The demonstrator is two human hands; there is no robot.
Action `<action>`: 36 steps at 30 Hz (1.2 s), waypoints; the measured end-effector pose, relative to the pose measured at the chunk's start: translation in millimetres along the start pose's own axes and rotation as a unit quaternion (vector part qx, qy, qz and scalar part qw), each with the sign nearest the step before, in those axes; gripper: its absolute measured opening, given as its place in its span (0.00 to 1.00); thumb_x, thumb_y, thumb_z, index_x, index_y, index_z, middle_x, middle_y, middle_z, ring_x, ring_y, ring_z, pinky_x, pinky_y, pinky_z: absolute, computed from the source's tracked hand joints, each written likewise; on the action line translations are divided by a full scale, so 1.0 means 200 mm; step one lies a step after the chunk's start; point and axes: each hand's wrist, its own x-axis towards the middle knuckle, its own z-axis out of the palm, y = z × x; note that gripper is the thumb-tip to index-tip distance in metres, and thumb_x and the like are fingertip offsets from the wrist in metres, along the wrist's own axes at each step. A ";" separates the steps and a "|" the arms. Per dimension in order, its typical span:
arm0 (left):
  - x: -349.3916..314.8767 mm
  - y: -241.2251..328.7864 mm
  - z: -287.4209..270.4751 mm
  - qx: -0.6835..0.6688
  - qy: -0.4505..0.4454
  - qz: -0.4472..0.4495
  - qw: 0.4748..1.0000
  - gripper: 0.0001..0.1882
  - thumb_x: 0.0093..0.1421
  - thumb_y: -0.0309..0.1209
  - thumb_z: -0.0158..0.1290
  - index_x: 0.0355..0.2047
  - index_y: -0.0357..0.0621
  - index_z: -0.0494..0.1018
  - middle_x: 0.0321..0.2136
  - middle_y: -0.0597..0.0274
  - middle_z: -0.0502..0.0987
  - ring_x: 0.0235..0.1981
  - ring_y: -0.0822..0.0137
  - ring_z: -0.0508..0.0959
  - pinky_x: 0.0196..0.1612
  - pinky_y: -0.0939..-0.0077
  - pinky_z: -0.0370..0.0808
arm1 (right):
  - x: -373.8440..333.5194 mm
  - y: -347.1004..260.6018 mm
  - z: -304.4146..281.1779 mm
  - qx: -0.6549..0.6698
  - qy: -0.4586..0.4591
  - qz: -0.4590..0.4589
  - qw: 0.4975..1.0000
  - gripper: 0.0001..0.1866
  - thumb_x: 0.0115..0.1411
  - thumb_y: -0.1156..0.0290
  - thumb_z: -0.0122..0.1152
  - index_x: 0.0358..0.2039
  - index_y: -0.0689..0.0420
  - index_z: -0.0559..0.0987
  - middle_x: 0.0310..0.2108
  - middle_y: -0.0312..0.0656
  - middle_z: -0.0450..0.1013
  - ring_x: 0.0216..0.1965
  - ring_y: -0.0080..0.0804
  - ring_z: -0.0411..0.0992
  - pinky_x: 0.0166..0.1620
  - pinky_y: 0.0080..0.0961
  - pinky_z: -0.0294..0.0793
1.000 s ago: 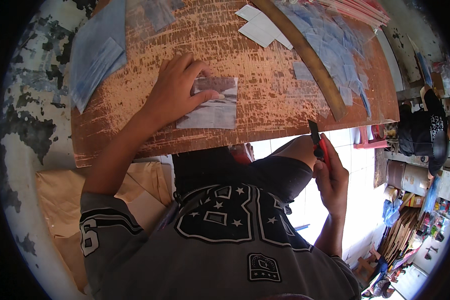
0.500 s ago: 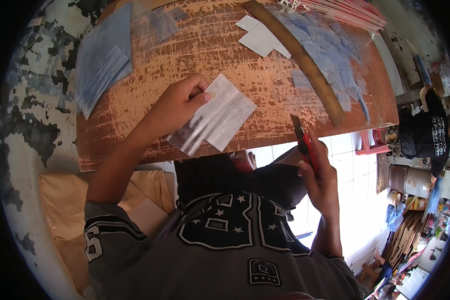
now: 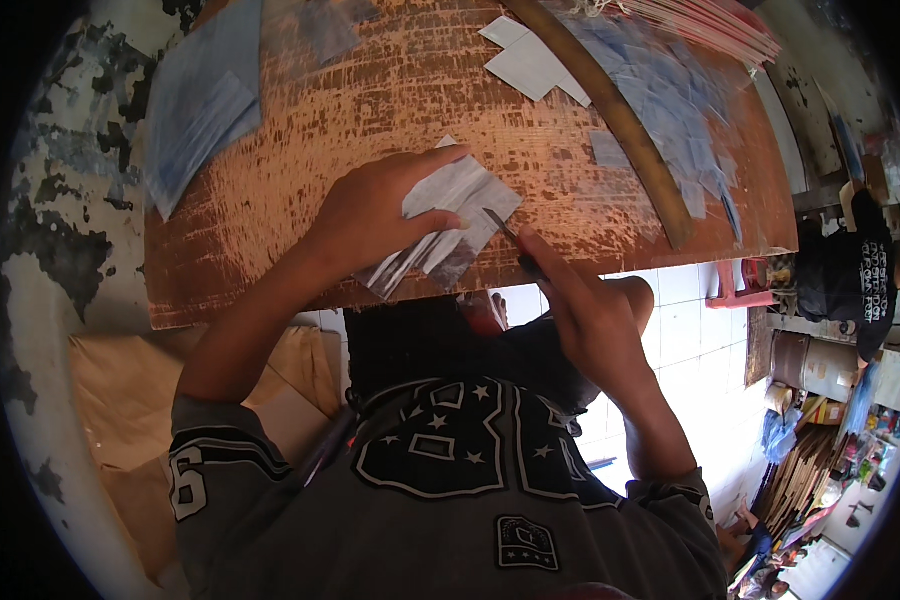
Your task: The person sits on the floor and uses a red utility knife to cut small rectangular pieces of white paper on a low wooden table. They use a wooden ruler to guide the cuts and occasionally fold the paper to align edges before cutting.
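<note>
A white card in a clear plastic sleeve (image 3: 488,192) lies near the front edge of the worn wooden table. My left hand (image 3: 375,208) rests over its left part, thumb and forefinger spread apart and pressing on the plastic. From the right, my right hand (image 3: 598,322) grips a utility knife (image 3: 504,228), blade out. Its tip is at the sleeve's right part; whether it touches the plastic I cannot tell. My fingers hide most of the handle.
A brown curved strip (image 3: 610,110) lies across the table, with white cards (image 3: 535,68) left of it and a heap of clear plastic pieces (image 3: 660,95) to its right. Larger plastic sheets (image 3: 202,120) lie at the left. Another person (image 3: 855,270) is at far right.
My right hand has brought the knife left, onto the sleeve. My left hand has gone from pinching the sleeve's edge to lying spread over it. The sleeve has shifted slightly right.
</note>
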 end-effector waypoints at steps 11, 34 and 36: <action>0.00 -0.03 0.05 0.007 0.010 -0.015 1.000 0.45 0.59 0.49 0.72 0.76 0.62 0.70 0.63 0.51 0.82 0.63 0.49 0.82 0.64 0.55 0.78 | 0.08 -0.02 0.01 -0.075 -0.026 -0.023 0.997 0.42 0.67 0.81 0.62 0.79 0.35 0.69 0.36 0.45 0.81 0.29 0.45 0.83 0.31 0.43 0.84; 0.00 -0.07 0.08 0.026 0.034 0.009 0.999 0.46 0.58 0.49 0.73 0.76 0.65 0.70 0.58 0.54 0.84 0.56 0.52 0.85 0.57 0.57 0.81 | 0.16 -0.04 -0.05 -0.082 -0.098 0.013 0.992 0.34 0.71 0.81 0.62 0.76 0.43 0.74 0.42 0.53 0.84 0.40 0.53 0.86 0.41 0.46 0.84; 0.00 -0.06 0.07 0.023 0.029 0.006 0.999 0.46 0.58 0.48 0.72 0.76 0.65 0.70 0.58 0.54 0.84 0.56 0.52 0.85 0.57 0.57 0.81 | 0.16 -0.05 -0.06 -0.084 -0.104 0.015 0.991 0.34 0.72 0.80 0.62 0.76 0.43 0.74 0.42 0.53 0.84 0.40 0.53 0.86 0.41 0.46 0.84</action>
